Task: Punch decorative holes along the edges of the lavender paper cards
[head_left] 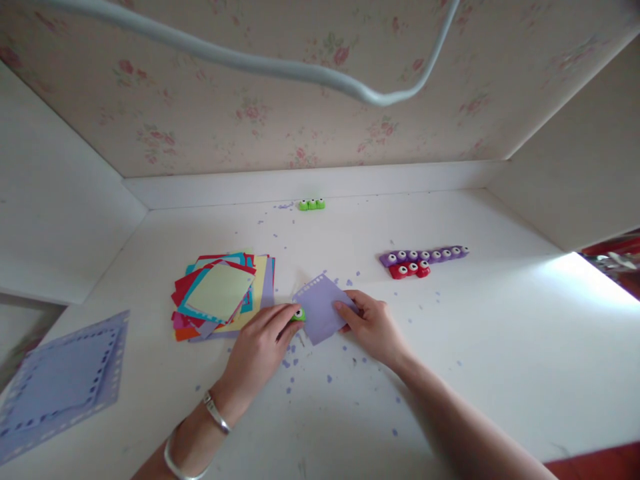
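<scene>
Left grip: the left hand (257, 343) pinches an eye-topped green punch (299, 315) at the left edge of a purple sheet (323, 312).
Right grip: the right hand (370, 325) grasps the sheet's right corner, thumb on top.
Purple sheet: over the worktop's (480, 387) middle, holes along its back-left edge.
Left side: stacked coloured papers (220, 293); hole-edged purple papers (55, 383) at the front-left corner.
Back edge: three green punches (312, 205).
Right half: purple punches (425, 257) behind red punches (412, 269).
</scene>
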### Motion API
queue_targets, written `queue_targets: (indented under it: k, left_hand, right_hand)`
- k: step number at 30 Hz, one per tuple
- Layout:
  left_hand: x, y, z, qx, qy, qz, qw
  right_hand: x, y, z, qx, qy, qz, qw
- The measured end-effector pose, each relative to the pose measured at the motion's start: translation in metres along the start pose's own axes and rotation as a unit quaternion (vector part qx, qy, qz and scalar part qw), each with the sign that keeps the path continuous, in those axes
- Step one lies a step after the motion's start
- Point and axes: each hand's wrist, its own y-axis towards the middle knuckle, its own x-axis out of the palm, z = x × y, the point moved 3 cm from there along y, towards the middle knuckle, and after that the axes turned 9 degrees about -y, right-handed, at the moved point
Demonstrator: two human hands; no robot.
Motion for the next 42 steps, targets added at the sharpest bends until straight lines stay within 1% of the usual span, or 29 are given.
queue_targets:
  k: [4, 9, 11, 15, 19, 24, 29, 32, 34, 36, 42]
  left_hand:
    - [0.001, 0.000, 0.001, 0.002, 0.007, -0.002, 1.000]
    - [0.003, -0.001, 0.002, 0.026, 0.017, 0.006, 0.999]
    - [0.004, 0.000, 0.003, 0.028, 0.028, 0.001, 0.999]
    - [0.006, 0.000, 0.005, 0.028, 0.064, -0.020, 0.997]
    - [0.006, 0.000, 0.009, 0.044, 0.104, -0.043, 0.993]
    - [0.005, 0.005, 0.013, 0.081, 0.141, -0.090, 0.983]
    - [0.005, 0.013, 0.014, 0.097, 0.158, -0.144, 0.972]
    - [0.004, 0.015, 0.015, 0.102, 0.165, -0.164, 0.967]
    - [0.003, 0.015, 0.016, 0.097, 0.170, -0.164, 0.967]
    - [0.002, 0.014, 0.016, 0.092, 0.167, -0.154, 0.970]
    - [0.001, 0.006, 0.012, 0.060, 0.112, -0.072, 0.989]
  right_hand:
    - [0.001, 0.000, 0.001, -0.002, -0.008, -0.003, 1.000]
    - [0.003, 0.001, 0.002, -0.011, -0.021, 0.006, 1.000]
    - [0.003, 0.001, 0.002, -0.011, -0.022, 0.006, 1.000]
    - [0.002, 0.001, 0.000, -0.008, -0.027, 0.010, 1.000]
    - [0.002, 0.002, 0.001, -0.009, -0.030, 0.012, 0.999]
    - [0.003, 0.003, 0.002, -0.013, -0.028, 0.018, 0.999]
    - [0.005, 0.003, 0.003, -0.014, -0.021, 0.031, 0.999]
    - [0.006, 0.003, 0.005, -0.021, -0.018, 0.032, 0.999]
    - [0.006, 0.004, 0.006, -0.027, -0.018, 0.030, 0.999]
    - [0.007, 0.004, 0.007, -0.033, -0.018, 0.032, 0.999]
    - [0.006, 0.005, 0.006, -0.042, -0.025, 0.037, 0.998]
